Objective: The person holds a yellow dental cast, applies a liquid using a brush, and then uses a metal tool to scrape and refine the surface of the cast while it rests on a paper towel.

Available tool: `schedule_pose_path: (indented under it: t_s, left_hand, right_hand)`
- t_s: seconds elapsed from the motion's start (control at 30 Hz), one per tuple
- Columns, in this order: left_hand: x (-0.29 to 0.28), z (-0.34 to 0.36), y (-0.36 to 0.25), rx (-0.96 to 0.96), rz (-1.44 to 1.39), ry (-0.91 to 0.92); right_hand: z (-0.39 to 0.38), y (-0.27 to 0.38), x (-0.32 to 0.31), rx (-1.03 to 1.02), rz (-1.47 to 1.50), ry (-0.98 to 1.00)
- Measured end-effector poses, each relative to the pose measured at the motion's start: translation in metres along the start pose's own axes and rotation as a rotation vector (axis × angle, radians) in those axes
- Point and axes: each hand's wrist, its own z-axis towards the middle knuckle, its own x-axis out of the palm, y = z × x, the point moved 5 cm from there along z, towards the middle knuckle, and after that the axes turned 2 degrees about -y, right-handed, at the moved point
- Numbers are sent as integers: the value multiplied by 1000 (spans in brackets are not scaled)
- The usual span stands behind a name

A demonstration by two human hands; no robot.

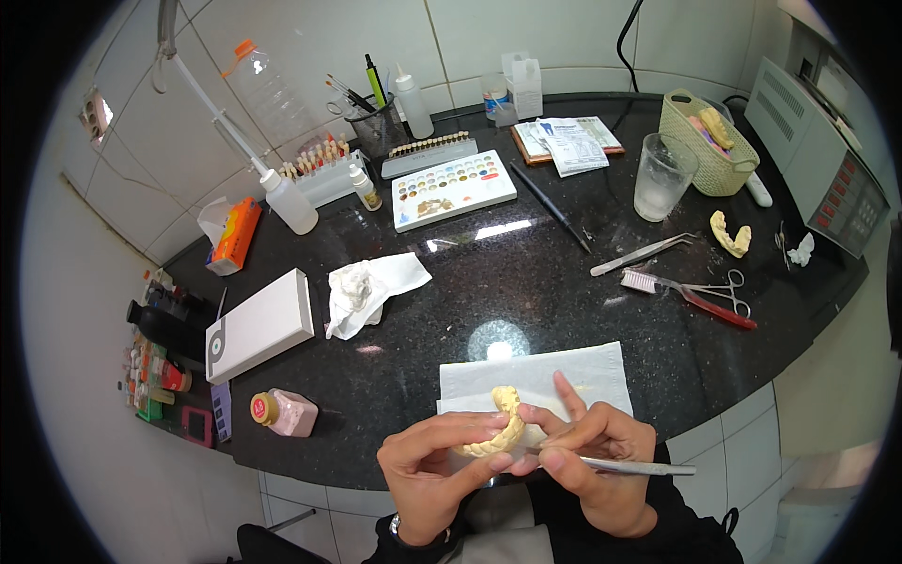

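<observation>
A yellow dental cast [505, 434], a curved arch with teeth, is pinched between the fingers of my left hand [427, 470], low in the view. My right hand [597, 451] grips a slim metal hand tool [648, 466] like a pen; its handle points right. The tool's working tip lies by the cast, partly hidden behind my fingers. One fingertip of my right hand touches the cast's side. Beneath both hands a folded white paper towel [587, 368] is spread at the counter's front edge.
A pink powder bottle [285, 413], white box [260, 325] and crumpled tissue [376, 289] stand left. Farther back is a paint palette [455, 190]. Tweezers [642, 254], a red-handled brush [688, 297], scissor-like forceps [735, 289], a glass [664, 179] and another cast [731, 235] sit right.
</observation>
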Motion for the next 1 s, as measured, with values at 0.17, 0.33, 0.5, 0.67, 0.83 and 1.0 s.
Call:
schedule_pose_path:
  t_s: [0.17, 0.33, 0.5, 0.67, 0.83, 1.0]
  left_hand:
    - [2, 0, 1, -3, 24, -6]
    - [2, 1, -1, -40, 93, -23]
    - [2, 0, -1, -65, 100, -40]
    - [1, -3, -3, 4, 190, -42]
    - [5, 0, -7, 97, 221, -16]
    - [3, -1, -6, 98, 212, -13]
  right_hand:
    - [0, 0, -6, -98, -43, 21]
    - [7, 5, -19, -156, -121, -4]
    - [6, 6, -17, -60, 30, -23]
    - [2, -3, -24, 17, -96, -16]
    - [9, -3, -22, -122, -36, -4]
    - [8, -1, -19, -150, -36, 47]
